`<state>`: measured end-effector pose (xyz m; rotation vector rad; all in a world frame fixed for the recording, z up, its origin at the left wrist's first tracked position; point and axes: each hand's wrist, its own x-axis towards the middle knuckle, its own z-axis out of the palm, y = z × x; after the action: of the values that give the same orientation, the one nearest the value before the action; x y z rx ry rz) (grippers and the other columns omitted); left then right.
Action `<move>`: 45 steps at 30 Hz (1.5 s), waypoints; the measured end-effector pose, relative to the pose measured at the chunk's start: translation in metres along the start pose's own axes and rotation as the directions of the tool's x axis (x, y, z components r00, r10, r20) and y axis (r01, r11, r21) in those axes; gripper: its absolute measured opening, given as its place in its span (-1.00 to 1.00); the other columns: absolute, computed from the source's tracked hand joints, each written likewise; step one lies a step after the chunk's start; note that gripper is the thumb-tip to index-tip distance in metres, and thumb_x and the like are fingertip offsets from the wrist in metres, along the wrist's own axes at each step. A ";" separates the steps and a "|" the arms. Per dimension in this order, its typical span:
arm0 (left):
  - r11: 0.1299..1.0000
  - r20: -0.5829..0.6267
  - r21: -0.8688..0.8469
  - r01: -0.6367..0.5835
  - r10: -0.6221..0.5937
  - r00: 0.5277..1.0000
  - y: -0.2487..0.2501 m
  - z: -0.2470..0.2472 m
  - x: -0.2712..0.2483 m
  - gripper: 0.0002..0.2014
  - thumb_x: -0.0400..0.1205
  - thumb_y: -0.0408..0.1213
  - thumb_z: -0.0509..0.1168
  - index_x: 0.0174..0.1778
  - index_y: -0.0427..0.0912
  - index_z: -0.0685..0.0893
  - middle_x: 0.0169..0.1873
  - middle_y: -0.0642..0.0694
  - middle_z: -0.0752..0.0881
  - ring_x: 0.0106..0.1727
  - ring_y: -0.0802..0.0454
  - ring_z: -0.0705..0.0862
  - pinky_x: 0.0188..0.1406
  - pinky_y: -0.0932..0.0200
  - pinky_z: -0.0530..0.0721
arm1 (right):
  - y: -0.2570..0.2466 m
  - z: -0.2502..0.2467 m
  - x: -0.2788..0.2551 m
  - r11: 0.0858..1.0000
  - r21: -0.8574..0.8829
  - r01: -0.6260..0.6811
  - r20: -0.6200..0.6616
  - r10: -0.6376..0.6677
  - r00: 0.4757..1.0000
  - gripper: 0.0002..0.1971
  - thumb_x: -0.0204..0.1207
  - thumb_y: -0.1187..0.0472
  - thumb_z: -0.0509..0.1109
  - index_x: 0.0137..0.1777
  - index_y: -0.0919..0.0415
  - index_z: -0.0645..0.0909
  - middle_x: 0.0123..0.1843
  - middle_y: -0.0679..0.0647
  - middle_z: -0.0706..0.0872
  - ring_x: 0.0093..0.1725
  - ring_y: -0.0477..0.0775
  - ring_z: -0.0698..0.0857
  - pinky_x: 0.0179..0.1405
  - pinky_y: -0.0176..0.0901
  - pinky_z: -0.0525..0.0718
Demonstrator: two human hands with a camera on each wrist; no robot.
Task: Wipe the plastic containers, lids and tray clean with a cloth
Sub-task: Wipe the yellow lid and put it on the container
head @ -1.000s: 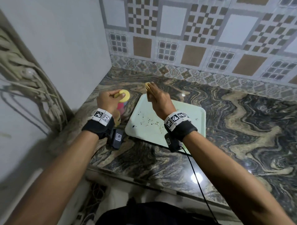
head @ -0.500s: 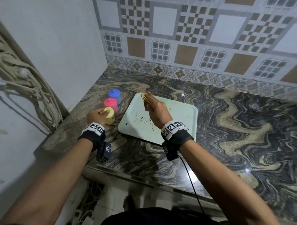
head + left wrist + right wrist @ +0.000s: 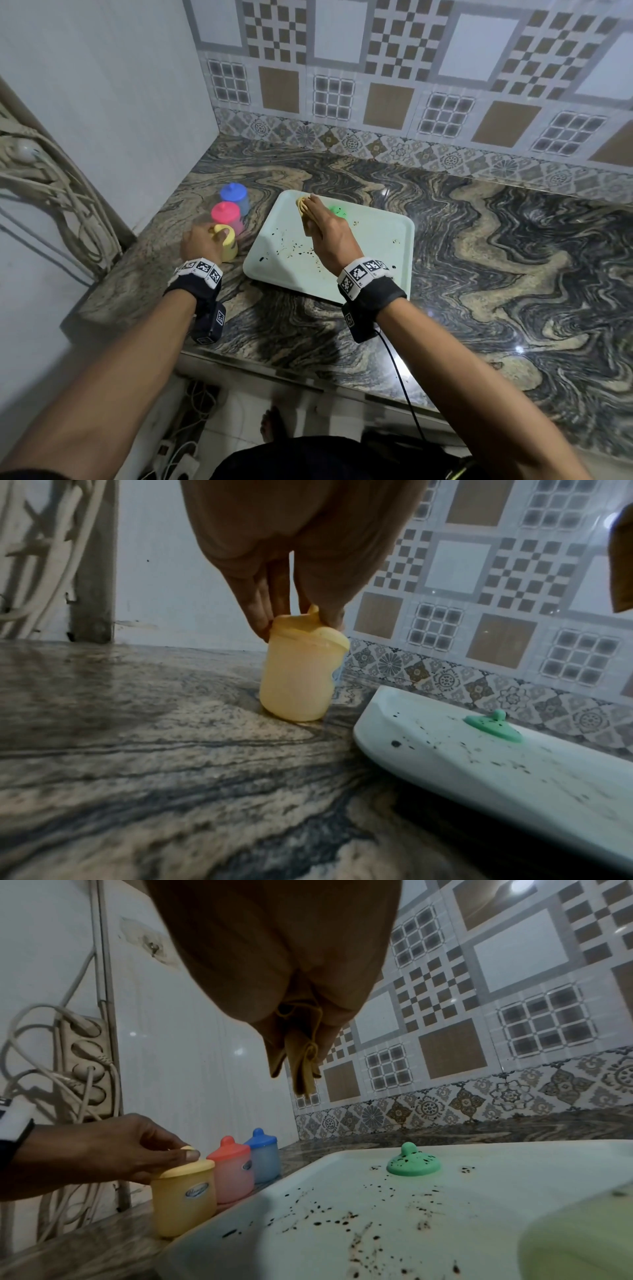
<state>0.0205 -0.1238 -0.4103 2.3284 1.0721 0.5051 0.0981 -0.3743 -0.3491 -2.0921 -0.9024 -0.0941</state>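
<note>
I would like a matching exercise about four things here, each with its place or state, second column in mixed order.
Things:
1. yellow container
2. green lid
3. cloth
4. blue container

Places or states:
A. lies on the speckled tray
B. farthest back in the row beside the tray
C. held in the right hand
D. its lid pinched by the left hand

Pairs: 1-D, 2-A, 3-C, 4-B

Lidded yellow container (image 3: 183, 1199) upright beside speck-stained tray (image 3: 376, 270), green lid (image 3: 413, 1162) on it, folded cloth (image 3: 303, 1053) above.
</note>
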 end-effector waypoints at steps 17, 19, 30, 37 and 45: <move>0.957 -0.233 0.252 -0.144 0.205 0.951 0.048 0.004 -0.019 -0.64 0.60 -0.10 0.29 0.15 -0.33 0.59 0.18 -0.41 0.56 0.28 -0.35 0.47 0.31 -0.25 0.32 | 0.028 -0.061 -0.032 0.994 -0.060 -0.095 -0.130 0.087 0.988 -0.64 0.69 0.37 0.18 0.45 0.31 0.53 0.32 0.36 0.68 0.16 0.32 0.74 0.16 -0.26 0.58; 0.946 -0.213 0.267 -0.186 0.246 0.945 0.065 0.013 -0.029 -0.71 0.57 -0.17 0.30 0.11 -0.29 0.60 0.16 -0.38 0.58 0.27 -0.34 0.48 0.32 -0.25 0.33 | 0.034 -0.076 -0.039 0.989 -0.059 -0.133 -0.160 0.122 0.980 -0.63 0.68 0.39 0.19 0.46 0.31 0.53 0.35 0.33 0.67 0.13 0.27 0.75 0.20 -0.27 0.58; 0.927 -0.045 0.309 -0.212 0.237 0.970 -0.008 0.017 -0.005 -0.76 0.54 -0.28 0.25 -0.21 -0.40 0.72 -0.02 -0.49 0.69 0.12 -0.42 0.59 0.16 -0.25 0.51 | 0.032 -0.083 -0.065 0.981 -0.084 -0.173 -0.169 0.157 0.973 -0.66 0.69 0.39 0.20 0.43 0.35 0.55 0.45 0.27 0.61 0.14 0.34 0.71 0.16 -0.26 0.52; 0.899 -0.016 0.352 -0.261 0.285 0.959 -0.002 0.021 0.008 -0.78 0.51 -0.23 0.30 -0.05 -0.24 0.76 0.06 -0.34 0.68 0.14 -0.35 0.56 0.16 -0.18 0.48 | 0.024 -0.071 -0.061 0.989 -0.081 -0.121 -0.144 0.108 0.984 -0.69 0.70 0.36 0.18 0.39 0.36 0.55 0.28 0.28 0.70 -0.04 0.25 0.75 0.02 -0.19 0.57; 0.606 0.387 0.477 -0.637 0.506 0.771 0.046 0.015 0.043 -0.78 0.50 -0.37 0.37 0.03 -0.20 0.81 0.13 -0.22 0.72 0.24 -0.29 0.55 0.25 -0.14 0.46 | 0.031 -0.071 -0.054 0.982 -0.107 -0.157 -0.117 0.145 0.983 -0.64 0.71 0.34 0.14 0.47 0.28 0.51 0.38 0.32 0.65 0.42 0.24 0.60 0.19 -0.44 0.43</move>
<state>0.0815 -0.1199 -0.3897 3.2187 0.3427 0.1190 0.0944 -0.4684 -0.3434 -2.2330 -0.6846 -0.1824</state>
